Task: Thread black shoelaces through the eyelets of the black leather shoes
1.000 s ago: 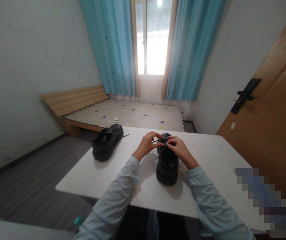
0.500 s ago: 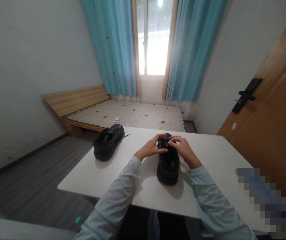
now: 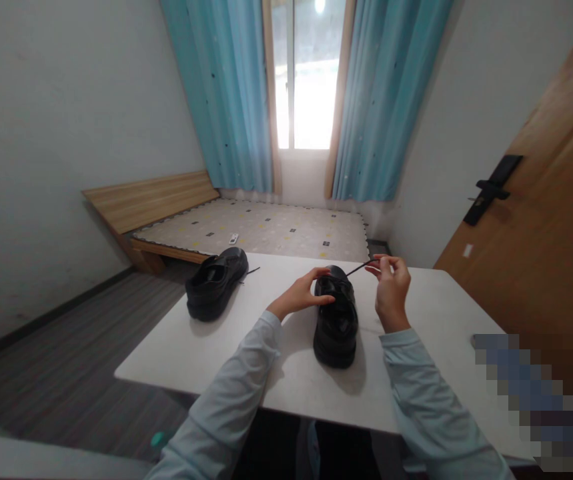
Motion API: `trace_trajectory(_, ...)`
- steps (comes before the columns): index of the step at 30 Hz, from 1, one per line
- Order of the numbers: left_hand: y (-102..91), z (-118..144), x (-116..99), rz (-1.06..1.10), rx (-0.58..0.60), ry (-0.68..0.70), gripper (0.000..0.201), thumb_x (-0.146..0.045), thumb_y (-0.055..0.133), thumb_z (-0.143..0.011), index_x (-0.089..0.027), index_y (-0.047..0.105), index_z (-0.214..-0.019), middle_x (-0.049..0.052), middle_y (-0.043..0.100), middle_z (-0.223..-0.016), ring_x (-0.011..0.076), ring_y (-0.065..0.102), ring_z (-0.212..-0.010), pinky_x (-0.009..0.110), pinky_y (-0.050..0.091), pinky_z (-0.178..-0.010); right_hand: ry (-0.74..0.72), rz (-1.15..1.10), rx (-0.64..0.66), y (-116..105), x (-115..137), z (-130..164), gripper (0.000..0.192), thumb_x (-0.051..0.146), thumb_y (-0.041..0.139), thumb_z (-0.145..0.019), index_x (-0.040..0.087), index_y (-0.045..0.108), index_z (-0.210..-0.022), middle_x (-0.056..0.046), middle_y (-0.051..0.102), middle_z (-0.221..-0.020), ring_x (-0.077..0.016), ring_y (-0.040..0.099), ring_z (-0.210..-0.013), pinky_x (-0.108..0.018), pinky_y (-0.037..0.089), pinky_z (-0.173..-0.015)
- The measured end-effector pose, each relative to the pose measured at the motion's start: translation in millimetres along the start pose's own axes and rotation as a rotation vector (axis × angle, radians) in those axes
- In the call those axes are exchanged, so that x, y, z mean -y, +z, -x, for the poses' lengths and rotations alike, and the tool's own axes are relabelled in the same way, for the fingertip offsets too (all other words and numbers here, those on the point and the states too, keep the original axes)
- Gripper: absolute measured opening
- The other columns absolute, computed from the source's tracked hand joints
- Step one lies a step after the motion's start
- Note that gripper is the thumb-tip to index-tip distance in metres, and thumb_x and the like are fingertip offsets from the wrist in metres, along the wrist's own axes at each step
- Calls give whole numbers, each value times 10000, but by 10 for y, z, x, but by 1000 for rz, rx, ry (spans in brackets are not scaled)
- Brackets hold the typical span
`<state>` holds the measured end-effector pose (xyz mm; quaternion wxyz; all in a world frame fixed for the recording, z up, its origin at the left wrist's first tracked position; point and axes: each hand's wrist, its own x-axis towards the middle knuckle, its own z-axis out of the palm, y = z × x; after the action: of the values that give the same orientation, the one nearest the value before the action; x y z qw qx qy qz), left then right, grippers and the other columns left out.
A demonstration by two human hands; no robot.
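A black shoe [image 3: 335, 345] stands on the white table in front of me, its toe pointing away. My left hand [image 3: 302, 297] grips its left side near the front, thumb over the opening and fingers by the toe. From the shoe's right side a thin black shoelace [image 3: 360, 267] stretches up and out to my right hand [image 3: 391, 290], which pinches its end between closed fingers. The matching black shoe [image 3: 211, 295] sits at the table's left edge, apart from both hands, with a loose lace end sticking out to its right.
The white table [image 3: 166, 363] has a pixelated patch covering its right side. Behind it stands a low bed [image 3: 266, 223] with a small white object [image 3: 234, 239] on it. A brown door [image 3: 531, 220] rises at the right, and a green item [image 3: 158, 439] lies lower left.
My right hand has moved from the top of the shoe out to the right, drawing a shoelace taut. My left hand and both shoes stay about where they were.
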<state>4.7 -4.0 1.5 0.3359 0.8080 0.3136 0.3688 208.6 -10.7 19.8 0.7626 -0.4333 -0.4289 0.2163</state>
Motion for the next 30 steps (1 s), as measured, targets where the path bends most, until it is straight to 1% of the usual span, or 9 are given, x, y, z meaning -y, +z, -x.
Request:
trace_trajectory(3,7,2,26,37,6,7,677,-368,728,-690,-192,446,-1280,129,515,-1315,240,494,-1216,400,371,-1039,28,-110,-109,-66,28,-84,167,364,518,-823,216,445,-797,-13,579,-898,-109,631,-636,-336,551,-682)
trace_trajectory(6,11,-3,56,59,7,21,676,-372,729,-689,-190,450,-1278,133,506,-1323,245,488,-1223,408,360,-1051,54,-199,-147,-108,73,-133,180,371,525,-821,232,411,-813,25,555,-878,-88,636,-594,-314,553,-663)
trace_trajectory(11,5,-6,57,66,24,5,675,-380,725,-694,-197,441,-1279,125,488,-1340,246,476,-1238,406,351,-1061,131,-336,-133,-127,148,-131,216,370,549,-806,237,380,-803,68,545,-852,-67,594,-479,-347,559,-581)
trace_trajectory(15,-10,2,11,31,38,-33,644,-367,717,-704,-198,445,-1263,119,494,-1338,244,476,-1238,410,350,-1056,127,-299,-85,-169,185,-149,243,406,567,-789,237,392,-793,91,526,-759,-36,504,-403,-293,535,-512)
trace_trajectory(18,-18,5,-12,6,40,-50,623,-369,712,-706,-196,454,-1247,114,497,-1335,243,472,-1241,409,351,-1052,96,-155,64,-200,199,-181,273,441,593,-766,225,427,-763,89,503,-678,-27,423,-372,-222,457,-436)
trace_trajectory(22,-21,3,-13,-22,42,-45,605,-383,700,-714,-192,459,-1236,107,503,-1327,237,473,-1237,405,351,-1049,62,154,397,-206,204,-193,273,432,639,-727,184,535,-684,59,482,-574,-52,395,-424,-204,340,-413)
trace_trajectory(26,-18,3,-7,-43,46,-29,590,-380,696,-718,-195,468,-1230,98,507,-1320,233,475,-1231,395,355,-1042,74,336,748,-181,211,-148,272,416,679,-681,150,631,-650,13,549,-557,-100,459,-512,-241,359,-488)
trace_trajectory(28,-17,4,-7,-51,39,-24,593,-384,697,-715,-202,469,-1232,92,511,-1315,234,479,-1225,394,358,-1038,91,352,850,-170,211,-123,271,413,699,-658,148,646,-635,-7,595,-577,-123,500,-548,-261,386,-530)
trace_trajectory(30,-18,5,-7,-59,34,-21,597,-389,700,-711,-207,472,-1233,87,517,-1308,234,486,-1214,394,363,-1033,111,353,892,-169,205,-109,263,403,721,-634,149,653,-630,-18,625,-596,-140,533,-577,-275,409,-566)
